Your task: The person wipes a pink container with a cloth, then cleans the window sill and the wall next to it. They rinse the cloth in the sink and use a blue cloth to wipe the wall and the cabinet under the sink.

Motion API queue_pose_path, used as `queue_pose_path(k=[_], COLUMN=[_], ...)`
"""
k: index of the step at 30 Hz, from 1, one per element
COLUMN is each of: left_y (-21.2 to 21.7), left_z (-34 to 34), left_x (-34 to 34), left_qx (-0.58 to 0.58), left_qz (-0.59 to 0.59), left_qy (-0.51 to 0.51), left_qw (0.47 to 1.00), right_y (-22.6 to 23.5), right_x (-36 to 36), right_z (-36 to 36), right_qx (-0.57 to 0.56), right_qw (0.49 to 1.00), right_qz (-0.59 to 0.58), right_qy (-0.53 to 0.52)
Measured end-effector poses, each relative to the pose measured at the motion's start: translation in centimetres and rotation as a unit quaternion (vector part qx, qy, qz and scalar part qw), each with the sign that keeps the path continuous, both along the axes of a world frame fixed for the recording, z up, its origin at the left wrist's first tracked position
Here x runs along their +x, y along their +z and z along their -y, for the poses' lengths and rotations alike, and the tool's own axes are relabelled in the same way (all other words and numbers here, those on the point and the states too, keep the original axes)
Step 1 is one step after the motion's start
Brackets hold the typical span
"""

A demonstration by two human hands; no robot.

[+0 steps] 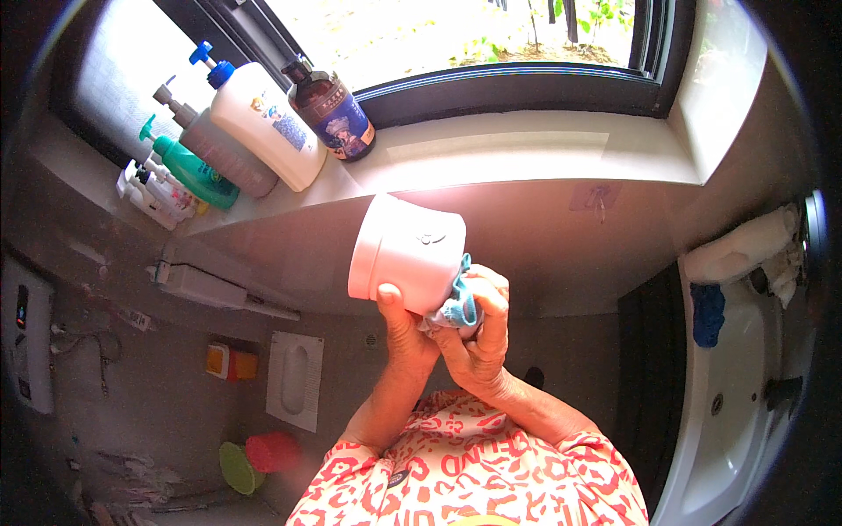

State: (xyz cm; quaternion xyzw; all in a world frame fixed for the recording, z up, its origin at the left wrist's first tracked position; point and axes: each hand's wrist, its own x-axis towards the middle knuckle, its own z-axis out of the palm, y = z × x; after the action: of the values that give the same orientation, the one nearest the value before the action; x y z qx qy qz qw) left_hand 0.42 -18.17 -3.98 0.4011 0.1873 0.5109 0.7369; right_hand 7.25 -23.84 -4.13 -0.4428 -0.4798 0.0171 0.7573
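A pale pinkish-white round jar [410, 254] is tilted on its side in front of me, just below the window ledge. Its wider, rimmed end faces left. My left hand [408, 333] grips it from beneath, the thumb lying along the near side and the other fingers hidden behind it. My right hand [481, 337] is closed around a bunched blue and grey cloth [460, 307], which presses against the right end of the jar. Part of the cloth is covered by the fingers.
Pump bottles stand along the window ledge [526, 149]: a white one [267, 127], a dark one [331, 114], a green one [197, 171] and several others. A white washbasin [728, 403] with cloths on its rim is at right. Below left are a squat toilet [296, 377] and a red bucket [272, 451].
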Motion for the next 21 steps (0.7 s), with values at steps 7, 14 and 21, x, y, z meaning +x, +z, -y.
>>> queue_pose_path(k=[7, 14, 21], left_y=[1.1, 0.9, -0.6], left_z=[0.8, 1.0, 0.1], left_x=[0.5, 0.5, 0.5], left_qx=[-0.006, -0.028, -0.003], left_qz=[0.008, 0.049, 0.019], left_qy=[-0.029, -0.011, 0.029], left_qw=[1.000, 0.998, 0.999], right_y=[1.4, 0.5, -0.7], right_x=[1.3, 1.0, 0.5], right_z=[-0.5, -2.2, -1.7], right_qx=[-0.042, -0.097, -0.233], right_qw=[0.999, 0.979, 0.935], right_qz=[0.001, -0.172, -0.226], right_qy=[-0.007, 0.049, 0.142])
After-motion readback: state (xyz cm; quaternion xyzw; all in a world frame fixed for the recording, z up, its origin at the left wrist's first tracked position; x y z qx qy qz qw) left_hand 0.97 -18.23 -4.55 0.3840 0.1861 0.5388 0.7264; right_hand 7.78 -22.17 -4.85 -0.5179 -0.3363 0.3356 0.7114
